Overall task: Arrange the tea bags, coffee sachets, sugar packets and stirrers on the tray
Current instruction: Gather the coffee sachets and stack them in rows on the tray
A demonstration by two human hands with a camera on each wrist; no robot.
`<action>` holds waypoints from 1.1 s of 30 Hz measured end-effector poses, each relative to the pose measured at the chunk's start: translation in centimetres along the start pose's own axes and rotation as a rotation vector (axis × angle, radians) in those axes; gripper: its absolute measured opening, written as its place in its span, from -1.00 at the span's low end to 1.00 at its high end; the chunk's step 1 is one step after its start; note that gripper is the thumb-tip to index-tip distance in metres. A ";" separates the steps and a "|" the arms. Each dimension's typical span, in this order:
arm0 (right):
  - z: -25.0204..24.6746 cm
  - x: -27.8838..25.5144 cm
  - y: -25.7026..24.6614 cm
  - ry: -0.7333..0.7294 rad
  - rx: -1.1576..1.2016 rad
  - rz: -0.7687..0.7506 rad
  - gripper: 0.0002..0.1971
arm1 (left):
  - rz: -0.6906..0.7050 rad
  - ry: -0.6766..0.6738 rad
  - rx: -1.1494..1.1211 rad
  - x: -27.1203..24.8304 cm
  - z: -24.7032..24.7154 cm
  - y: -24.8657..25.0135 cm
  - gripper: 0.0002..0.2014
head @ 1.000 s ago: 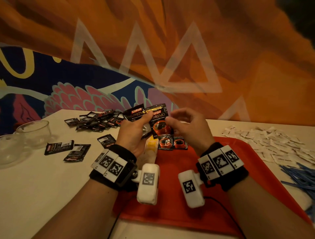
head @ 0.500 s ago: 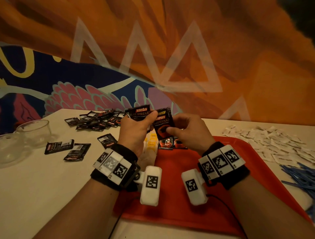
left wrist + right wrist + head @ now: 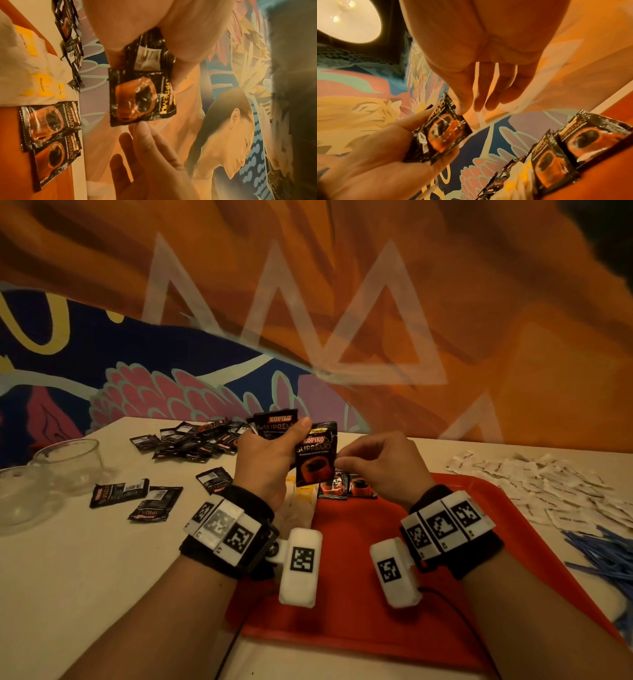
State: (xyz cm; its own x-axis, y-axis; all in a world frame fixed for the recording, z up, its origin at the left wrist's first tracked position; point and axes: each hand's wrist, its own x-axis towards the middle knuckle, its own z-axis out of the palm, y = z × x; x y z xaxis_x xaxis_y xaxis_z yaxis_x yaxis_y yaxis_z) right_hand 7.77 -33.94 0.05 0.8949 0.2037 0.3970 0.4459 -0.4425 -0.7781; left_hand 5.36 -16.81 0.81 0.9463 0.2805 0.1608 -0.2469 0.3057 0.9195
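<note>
- Head view: left hand [image 3: 270,460] gripping a fan of sachets [image 3: 277,424] above the tray [image 3: 496,508] edge; right hand [image 3: 380,465] pinching the front sachet [image 3: 315,455] at its side edge; two placed sachets [image 3: 347,486] lying flat on the tray's far part.
- Left wrist view: front sachet glossy black, orange cup printed; foil crinkled, judged light, limp, slippery; best taken at the sealed margin.
- Right wrist view: thumb and forefinger closed on that margin; other fingers loosely extended.
</note>
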 end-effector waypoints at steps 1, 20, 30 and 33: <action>0.0 -0.1 0.0 -0.014 -0.011 0.000 -0.84 | 0.004 0.016 -0.004 0.0 -0.1 0.0 -0.89; -1.7 1.5 0.2 -0.032 -0.009 0.180 -0.83 | -0.088 0.134 -0.057 1.2 -0.3 -1.0 -0.75; -3.6 3.3 5.1 -0.169 -0.324 0.661 -0.82 | -0.205 0.112 -0.160 1.6 -0.6 -1.1 -0.69; -2.9 3.4 5.4 -0.188 -0.327 0.687 -0.75 | -0.213 0.098 -0.172 1.7 -0.7 -1.1 -0.71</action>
State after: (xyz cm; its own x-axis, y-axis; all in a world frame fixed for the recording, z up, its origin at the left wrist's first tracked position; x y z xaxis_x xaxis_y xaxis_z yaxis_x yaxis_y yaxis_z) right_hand 13.19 -38.17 -1.36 0.9693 -0.0776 -0.2335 -0.2108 -0.7514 -0.6252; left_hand 7.09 -16.03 -0.19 0.9580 0.2776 -0.0725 -0.0846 0.5150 0.8530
